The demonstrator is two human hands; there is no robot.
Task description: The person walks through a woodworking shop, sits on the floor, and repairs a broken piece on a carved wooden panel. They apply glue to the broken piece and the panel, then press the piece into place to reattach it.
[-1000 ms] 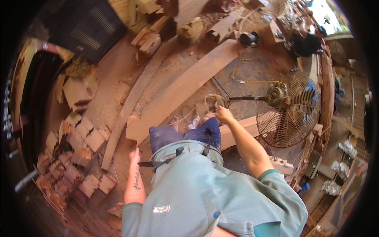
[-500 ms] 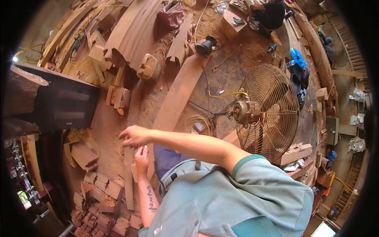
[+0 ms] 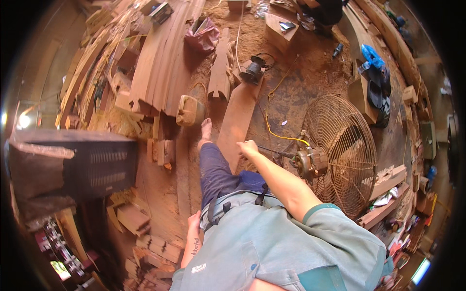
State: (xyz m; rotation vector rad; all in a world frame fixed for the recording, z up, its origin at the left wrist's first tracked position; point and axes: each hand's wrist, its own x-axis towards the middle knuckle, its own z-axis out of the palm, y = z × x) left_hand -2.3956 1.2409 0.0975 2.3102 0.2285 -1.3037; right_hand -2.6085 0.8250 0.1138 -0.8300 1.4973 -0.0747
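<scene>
My right hand (image 3: 248,148) is in front of my body, above a long flat wooden board (image 3: 238,114). Its fingers are curled in, and the inside of the hand is hidden. A dark leg of a large caged fan (image 3: 342,155) shows just beyond that hand. My left hand (image 3: 194,220) hangs low beside my hip, its fingers mostly hidden from sight. One bare foot (image 3: 207,128) is stretched forward, between the board and a dusty plastic jerrycan (image 3: 190,110). I see neither hand touching any of these things.
A big dark box-like cabinet (image 3: 87,167) stands at the left. Wood offcuts (image 3: 160,247) lie below it. Long planks (image 3: 162,63) are stacked ahead. A spool (image 3: 253,70) and a yellow cord (image 3: 272,127) cross the sawdusty floor. Another person (image 3: 323,12) is at the far edge.
My right hand has moved from the left, near the other hand, to the right over the board. My left hand has dropped back toward my hip. A bare foot has come into view.
</scene>
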